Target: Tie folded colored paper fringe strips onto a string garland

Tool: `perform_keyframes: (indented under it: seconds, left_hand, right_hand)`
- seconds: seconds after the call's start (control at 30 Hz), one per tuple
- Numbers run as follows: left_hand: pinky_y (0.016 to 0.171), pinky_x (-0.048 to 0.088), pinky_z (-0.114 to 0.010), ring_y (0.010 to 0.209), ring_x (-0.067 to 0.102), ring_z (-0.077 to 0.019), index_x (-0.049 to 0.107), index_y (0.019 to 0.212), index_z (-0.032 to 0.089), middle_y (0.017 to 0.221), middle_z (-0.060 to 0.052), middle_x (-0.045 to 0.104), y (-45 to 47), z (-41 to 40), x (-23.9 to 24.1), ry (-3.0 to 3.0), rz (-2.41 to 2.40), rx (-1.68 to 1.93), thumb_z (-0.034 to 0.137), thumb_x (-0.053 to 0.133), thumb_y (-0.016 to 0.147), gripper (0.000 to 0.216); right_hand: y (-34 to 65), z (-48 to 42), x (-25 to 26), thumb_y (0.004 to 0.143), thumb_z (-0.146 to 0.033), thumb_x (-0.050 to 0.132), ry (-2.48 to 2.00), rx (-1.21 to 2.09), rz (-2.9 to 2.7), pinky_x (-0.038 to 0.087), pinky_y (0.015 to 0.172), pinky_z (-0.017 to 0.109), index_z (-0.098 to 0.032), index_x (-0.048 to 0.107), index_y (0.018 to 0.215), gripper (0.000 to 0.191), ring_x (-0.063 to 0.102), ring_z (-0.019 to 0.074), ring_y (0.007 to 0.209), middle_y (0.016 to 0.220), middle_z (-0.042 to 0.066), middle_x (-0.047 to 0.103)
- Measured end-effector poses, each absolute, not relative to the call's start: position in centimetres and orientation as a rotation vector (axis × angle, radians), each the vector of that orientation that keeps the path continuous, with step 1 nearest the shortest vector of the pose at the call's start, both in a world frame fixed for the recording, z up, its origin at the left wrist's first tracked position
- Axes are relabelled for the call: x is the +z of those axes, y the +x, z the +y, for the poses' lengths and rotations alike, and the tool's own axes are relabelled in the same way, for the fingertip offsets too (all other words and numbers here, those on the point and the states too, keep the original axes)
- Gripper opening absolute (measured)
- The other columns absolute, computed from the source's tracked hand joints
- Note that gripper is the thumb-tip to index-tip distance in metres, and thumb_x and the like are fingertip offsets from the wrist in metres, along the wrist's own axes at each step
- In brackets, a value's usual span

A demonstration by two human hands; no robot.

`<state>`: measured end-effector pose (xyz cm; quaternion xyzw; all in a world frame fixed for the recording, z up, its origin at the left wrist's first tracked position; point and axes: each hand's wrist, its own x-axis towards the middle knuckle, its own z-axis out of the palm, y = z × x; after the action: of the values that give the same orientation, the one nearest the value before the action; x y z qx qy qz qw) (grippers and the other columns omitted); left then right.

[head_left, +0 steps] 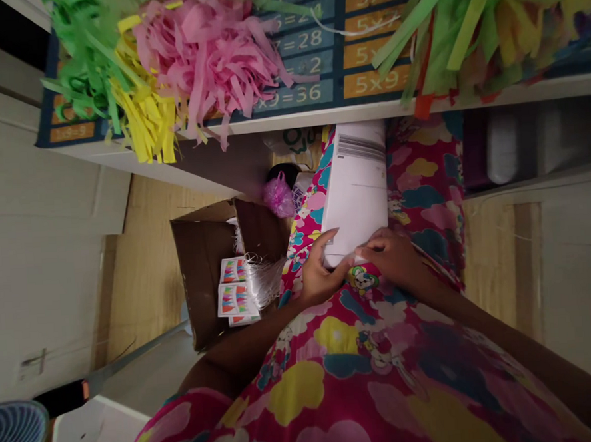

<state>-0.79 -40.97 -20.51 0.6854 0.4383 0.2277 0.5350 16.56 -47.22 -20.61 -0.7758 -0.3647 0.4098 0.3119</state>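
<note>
Both the left hand (319, 276) and right hand (390, 255) grip only the near end of the white packet (356, 190) lying on the lap, so it may slip floorwards, or its far end may snag the pink fringe (205, 60) overhanging the table (319, 117).

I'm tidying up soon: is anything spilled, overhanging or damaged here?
Yes: paper fringes hang over the table edge, and white string spills from the open cardboard box on the floor. The white packet in the left hand and right hand looks intact.
</note>
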Motion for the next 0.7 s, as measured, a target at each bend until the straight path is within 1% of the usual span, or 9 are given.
perform_keyframes:
  seconds: [0.2,0.33,0.4,0.43,0.47,0.53,0.6,0.63,0.7]
  left_hand:
    - [0.099,0.05,-0.035,0.116,0.061,-0.024,0.057,0.129,0.022,0.13,-0.01,0.063,-0.5,-40.6,-20.7,1.655,1.102,0.571,0.035,0.075,0.08,0.054]
    - [0.098,0.051,-0.036,0.118,0.06,-0.026,0.059,0.127,0.021,0.131,-0.01,0.061,-0.1,-40.4,-20.7,1.664,1.156,0.586,0.029,0.076,0.077,0.053]
    - [0.098,0.051,-0.036,0.119,0.059,-0.0271,0.059,0.126,0.021,0.13,-0.01,0.061,0.1,-40.3,-20.7,1.659,1.191,0.593,0.027,0.076,0.076,0.054]
    - [0.098,0.051,-0.036,0.119,0.058,-0.0275,0.059,0.126,0.021,0.13,-0.01,0.061,0.2,-40.3,-20.6,1.655,1.203,0.6,0.025,0.076,0.075,0.053]
    - [0.099,0.05,-0.037,0.12,0.058,-0.0278,0.059,0.125,0.021,0.129,-0.01,0.061,0.3,-40.3,-20.5,1.65,1.212,0.611,0.024,0.075,0.076,0.052]
    - [0.1,0.049,-0.037,0.121,0.057,-0.0277,0.06,0.124,0.021,0.128,-0.009,0.062,0.5,-40.4,-20.4,1.639,1.224,0.633,0.022,0.073,0.076,0.049]
    - [0.1,0.049,-0.037,0.12,0.058,-0.0272,0.061,0.122,0.021,0.126,-0.008,0.063,0.7,-40.4,-20.2,1.631,1.235,0.632,0.019,0.073,0.076,0.048]
    - [0.1,0.049,-0.036,0.118,0.059,-0.0266,0.061,0.122,0.021,0.125,-0.007,0.064,0.7,-40.4,-20.1,1.627,1.244,0.621,0.018,0.074,0.075,0.048]
    - [0.098,0.05,-0.035,0.112,0.062,-0.0251,0.062,0.122,0.022,0.122,-0.006,0.065,0.8,-40.4,-19.9,1.619,1.261,0.595,0.017,0.075,0.075,0.049]
  right_hand:
    - [16.0,-47.1,-20.9,0.073,-0.047,0.065,-2.038,0.95,-0.936,0.05,0.076,0.035,-0.023,0.068,0.061,0.028,0.062,0.0216,0.078,0.081,0.005,0.065]
    - [15.7,-47.1,-21.1,0.074,-0.048,0.066,-2.034,0.835,-0.9,0.048,0.08,0.037,-0.023,0.058,0.062,0.029,0.059,0.0222,0.078,0.077,0.005,0.062]
    - [15.5,-47.1,-21.2,0.072,-0.048,0.069,-2.061,0.789,-0.84,0.048,0.081,0.038,-0.023,0.055,0.069,0.029,0.057,0.0226,0.079,0.078,0.005,0.06]
    - [15.4,-47.2,-21.2,0.07,-0.048,0.071,-2.085,0.762,-0.8,0.048,0.081,0.038,-0.022,0.056,0.076,0.031,0.057,0.0229,0.081,0.082,0.005,0.06]
    - [15.3,-47.3,-21.2,0.067,-0.048,0.073,-2.109,0.729,-0.761,0.048,0.082,0.039,-0.021,0.057,0.085,0.036,0.056,0.0234,0.083,0.087,0.005,0.059]
    - [15.1,-47.5,-21.3,0.064,-0.049,0.077,-2.141,0.66,-0.715,0.048,0.086,0.041,-0.018,0.055,0.108,0.058,0.055,0.0258,0.092,0.099,0.008,0.057]
    - [15.1,-47.8,-21.4,0.063,-0.05,0.079,-2.15,0.612,-0.718,0.046,0.094,0.045,-0.016,0.046,0.13,0.082,0.053,0.0301,0.105,0.114,0.014,0.055]
    - [15.1,-48.0,-21.4,0.063,-0.05,0.08,-2.156,0.602,-0.724,0.043,0.098,0.048,-0.015,0.041,0.138,0.092,0.051,0.0329,0.114,0.123,0.017,0.053]
    - [15.2,-48.0,-21.5,0.061,-0.052,0.082,-2.178,0.616,-0.707,0.039,0.105,0.051,-0.014,0.034,0.145,0.104,0.043,0.0382,0.129,0.139,0.023,0.046]
